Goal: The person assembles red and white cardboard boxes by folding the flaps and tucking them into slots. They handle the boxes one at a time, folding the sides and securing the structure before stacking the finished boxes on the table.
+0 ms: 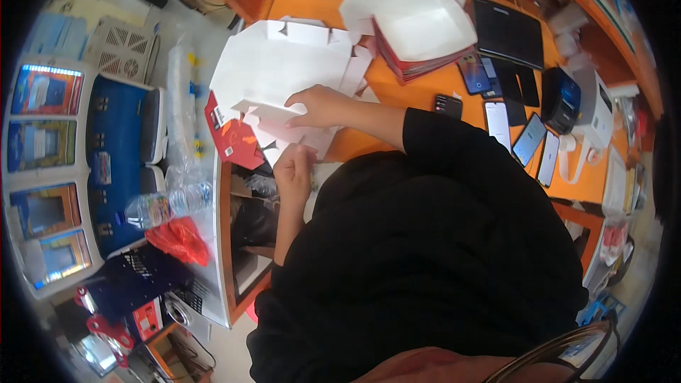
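**Two hands at one part-folded carton, orange desk**

Count, work: you are having one carton (273,60) in hand, white inside and red outside, lying on the left part of the desk with its panels spreading and one flap standing up. Your right hand (312,106) is resting at that flap, thumb and fingers parted by a narrow gap. Your left hand (294,167) is sitting with curled fingers just beside the carton's near edge; whether it is pinching the card, you cannot tell from this view.

Count, desk: one stack of cartons (429,32) is standing beyond your right forearm, its layers overlapping too closely to number. At least five phones (529,140) are lying to the right, three in a fan. One black flat device (508,32) is lying behind them, and one white printer (596,113) is standing at the right edge.

Surface and room: the desk (386,103) is showing bare orange between carton and stack. To your left, a blue-and-white display unit (113,163) is carrying four picture panels (47,92); near it, a clear plastic bottle (145,211) is lying beside a red plastic bag (181,240).
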`<state>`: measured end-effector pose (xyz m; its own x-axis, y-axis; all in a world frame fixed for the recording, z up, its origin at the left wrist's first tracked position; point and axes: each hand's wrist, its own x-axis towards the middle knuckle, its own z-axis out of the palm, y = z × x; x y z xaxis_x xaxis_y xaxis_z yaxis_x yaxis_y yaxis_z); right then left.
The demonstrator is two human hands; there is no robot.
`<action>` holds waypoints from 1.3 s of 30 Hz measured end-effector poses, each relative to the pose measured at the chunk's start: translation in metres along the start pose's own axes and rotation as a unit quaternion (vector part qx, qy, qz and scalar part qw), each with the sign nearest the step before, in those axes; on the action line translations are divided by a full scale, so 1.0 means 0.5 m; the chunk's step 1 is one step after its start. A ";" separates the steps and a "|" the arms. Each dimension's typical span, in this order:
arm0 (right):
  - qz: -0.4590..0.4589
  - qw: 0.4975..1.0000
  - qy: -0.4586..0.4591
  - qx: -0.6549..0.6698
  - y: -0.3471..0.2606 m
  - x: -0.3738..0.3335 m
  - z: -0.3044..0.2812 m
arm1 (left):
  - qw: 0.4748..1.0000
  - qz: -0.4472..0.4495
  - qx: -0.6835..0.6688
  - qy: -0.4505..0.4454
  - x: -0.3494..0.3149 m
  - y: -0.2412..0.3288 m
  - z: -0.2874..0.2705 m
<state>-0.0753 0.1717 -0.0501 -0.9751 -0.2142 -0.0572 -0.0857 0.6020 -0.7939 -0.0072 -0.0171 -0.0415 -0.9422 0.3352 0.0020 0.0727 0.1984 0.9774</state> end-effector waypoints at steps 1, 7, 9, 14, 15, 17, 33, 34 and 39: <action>-0.004 0.999 -0.003 -0.033 -0.001 0.007 0.014 | 0.999 0.019 0.028 0.015 -0.006 0.002 0.000; -0.046 0.992 0.026 -0.115 0.047 0.023 0.074 | 0.977 0.092 0.192 0.033 -0.012 -0.009 -0.023; 0.006 0.998 -0.013 -0.053 0.045 0.031 0.066 | 0.964 0.126 0.233 0.033 -0.006 -0.021 -0.025; 0.035 0.999 0.011 -0.026 0.056 0.054 0.051 | 0.944 0.158 0.285 0.047 0.023 -0.008 -0.026; 0.026 0.999 0.039 0.013 0.054 0.047 0.048 | 0.945 0.154 0.284 0.041 0.028 -0.006 -0.028; -0.028 0.995 0.082 0.040 0.033 0.027 0.034 | 0.910 0.221 0.331 0.118 0.037 0.011 -0.035; -0.215 0.937 0.261 0.085 -0.059 -0.136 -0.138 | 0.981 -0.176 -0.059 -0.065 0.071 0.106 -0.087; -0.228 0.933 0.273 0.058 -0.079 -0.134 -0.136 | 0.976 -0.192 -0.086 -0.062 0.065 0.116 -0.072; -0.286 0.919 0.271 -0.024 -0.112 -0.141 -0.139 | 0.988 -0.047 -0.083 -0.124 0.054 0.129 -0.040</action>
<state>-0.0160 0.2066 0.0406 -0.7247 -0.0999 0.6818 -0.6129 0.5458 -0.5714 -0.0347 -0.0135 0.0257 -0.8310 0.5426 -0.1223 -0.0850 0.0935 0.9920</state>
